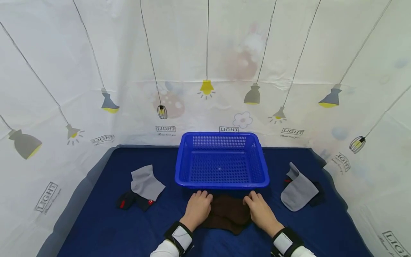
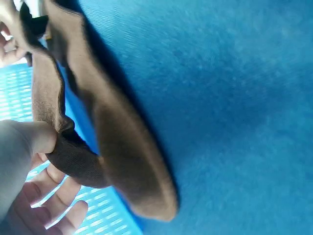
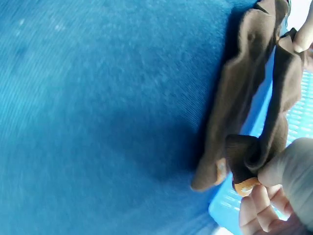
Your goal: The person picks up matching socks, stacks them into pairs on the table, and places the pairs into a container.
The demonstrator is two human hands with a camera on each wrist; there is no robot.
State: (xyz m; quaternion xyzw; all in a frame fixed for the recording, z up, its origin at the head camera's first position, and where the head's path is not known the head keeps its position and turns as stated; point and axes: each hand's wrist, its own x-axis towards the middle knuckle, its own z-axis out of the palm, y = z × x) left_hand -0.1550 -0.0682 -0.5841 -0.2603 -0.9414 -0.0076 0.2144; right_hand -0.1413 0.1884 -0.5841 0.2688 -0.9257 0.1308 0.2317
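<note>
White backdrop (image 1: 179, 35) fills the upper ground, wrapping round three sides, printed with hanging lamps and the word LIGHT. Below it, dark blue cloth (image 1: 102, 225), a few creases. Blue basket (image 1: 221, 186), perforated, stands at the far middle of the cloth, before the backdrop; it blocks the space directly beyond both hands.

Two brown socks lie near side of the basket, between the hands. Lower sock (image 2: 124, 147) rests on the cloth; upper sock (image 2: 47, 93) is held above it, stretched from hand to hand. Wrist views show the basket's mesh just behind.

To the left, well apart: grey sock (image 1: 146, 182) overlying a black sock (image 1: 126, 200), hiding part of it. To the right, a second grey sock (image 1: 298, 192), one end folded up, lies across more black fabric (image 1: 318, 195), mostly covered.

Left hand (image 1: 197, 207): thumb and fingers pinch one end of the upper sock. Right hand (image 1: 260, 211): pinches the other end. From the head view the fingers mask the gripped edges.

Black wristbands (image 1: 182, 235) with pale panels on both wrists. Smallest: orange patch (image 3: 246, 187) at the right hand's fingertips; red marks (image 1: 122, 204) on the black pieces.
</note>
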